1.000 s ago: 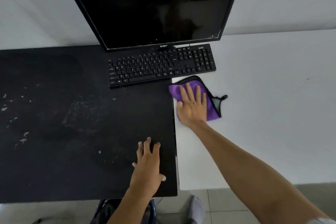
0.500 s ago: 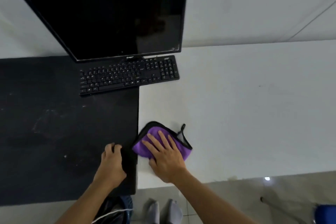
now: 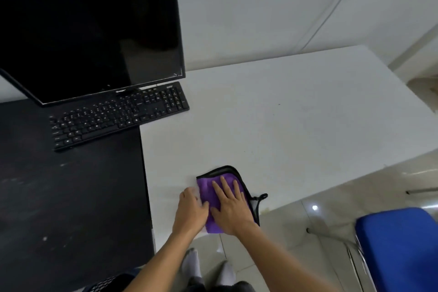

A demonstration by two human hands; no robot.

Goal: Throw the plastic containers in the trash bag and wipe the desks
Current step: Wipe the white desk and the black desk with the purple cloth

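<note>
Two hands meet at the purple cloth [image 3: 206, 186] in my head view. Right hand [image 3: 231, 213]: fingers [image 3: 225, 187] straight, slightly spread, pressed flat on the cloth. Left hand [image 3: 190, 211]: bent at the cloth's left edge; blurred, so I cannot tell any grip. Cloth lies on the white desk [image 3: 284, 125] at its front edge, long axis running away from me, far end tilted left.

Much of the purple cloth [image 3: 206, 186], near the white desk's [image 3: 284, 114] front edge, is covered by the right hand [image 3: 231, 211] laid flat on it. The fingertips of the left hand [image 3: 190, 211] are blurred at the cloth's left border, so a grip cannot be told. The monitor [image 3: 90, 40] and black desk [image 3: 71, 197] are cut off at the left, the blue chair [image 3: 398, 249] at the right. The keyboard's [image 3: 118, 116] legends are too small to be read.
</note>
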